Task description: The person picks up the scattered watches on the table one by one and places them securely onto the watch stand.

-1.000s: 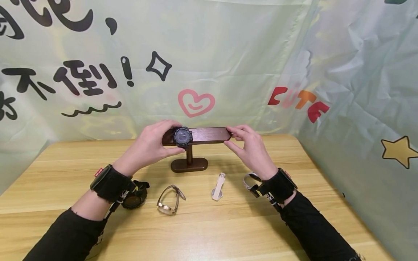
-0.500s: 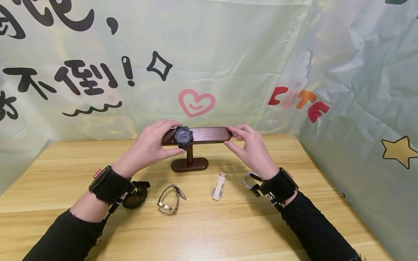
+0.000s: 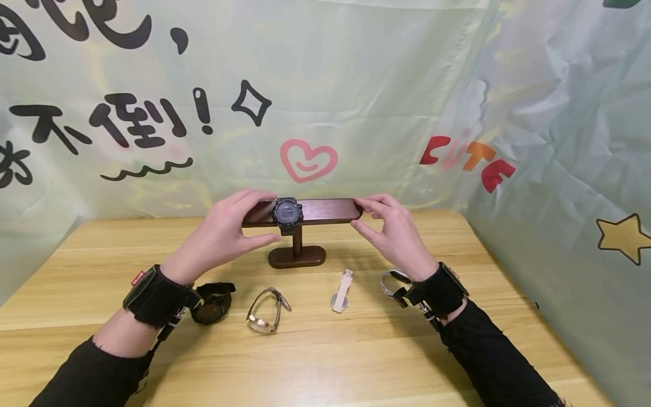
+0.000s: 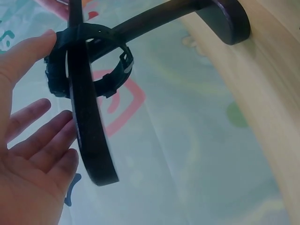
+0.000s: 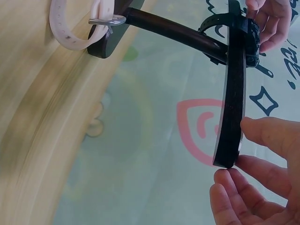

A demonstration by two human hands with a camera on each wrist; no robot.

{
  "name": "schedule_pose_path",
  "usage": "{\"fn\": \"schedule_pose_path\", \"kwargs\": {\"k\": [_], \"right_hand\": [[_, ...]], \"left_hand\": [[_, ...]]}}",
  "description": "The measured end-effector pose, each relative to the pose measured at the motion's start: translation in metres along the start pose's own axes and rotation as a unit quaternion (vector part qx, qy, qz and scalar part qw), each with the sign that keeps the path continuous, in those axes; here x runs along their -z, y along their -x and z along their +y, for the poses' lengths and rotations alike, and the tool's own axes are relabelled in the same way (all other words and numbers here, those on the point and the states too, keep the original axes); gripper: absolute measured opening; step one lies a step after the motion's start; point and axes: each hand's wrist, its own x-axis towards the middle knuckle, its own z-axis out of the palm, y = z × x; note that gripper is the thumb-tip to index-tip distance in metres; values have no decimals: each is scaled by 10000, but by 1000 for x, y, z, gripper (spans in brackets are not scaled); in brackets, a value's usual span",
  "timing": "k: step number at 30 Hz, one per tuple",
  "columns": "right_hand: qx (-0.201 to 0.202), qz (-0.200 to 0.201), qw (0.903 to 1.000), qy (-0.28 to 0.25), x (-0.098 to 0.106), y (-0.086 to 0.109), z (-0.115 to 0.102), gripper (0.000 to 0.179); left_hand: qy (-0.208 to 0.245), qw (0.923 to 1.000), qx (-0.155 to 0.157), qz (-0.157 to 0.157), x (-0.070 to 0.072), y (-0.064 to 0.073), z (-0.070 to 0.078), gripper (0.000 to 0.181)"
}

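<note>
A dark wooden watch stand stands at the back of the table, its bar level on a short post. Around the bar, left of its middle, hangs a black digital watch; the left wrist view shows its strap looped closed about the bar. Beside that watch is my left hand, thumb and fingers spread and relaxed, gripping nothing. In the left wrist view the thumb tip lies close to the strap, the fingers along the bar. My right hand pinches the bar's right end between thumb and fingers.
On the wooden table in front lie a black watch, a brown-strapped watch, a pale pink-strapped watch and a white-banded watch partly behind the right wrist camera. A printed cloth hangs directly behind.
My left hand has let go of the black digital watch and drawn slightly left and down. The right hand keeps its hold on the bar's end; the view has shifted slightly.
</note>
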Motion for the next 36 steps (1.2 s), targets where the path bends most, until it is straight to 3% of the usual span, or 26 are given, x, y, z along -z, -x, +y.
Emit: {"fn": "schedule_pose_path", "kwargs": {"k": [16, 28, 36], "right_hand": [[157, 67, 9997, 152, 2, 3, -8, 46], [463, 19, 9988, 182, 3, 9, -26, 44], [712, -288, 9969, 175, -3, 15, -38, 38]], "left_hand": [[-196, 9989, -391, 144, 12, 22, 7, 57], [-428, 9971, -625, -14, 22, 45, 17, 54], [-567, 9943, -884, -174, 23, 55, 19, 50]]}}
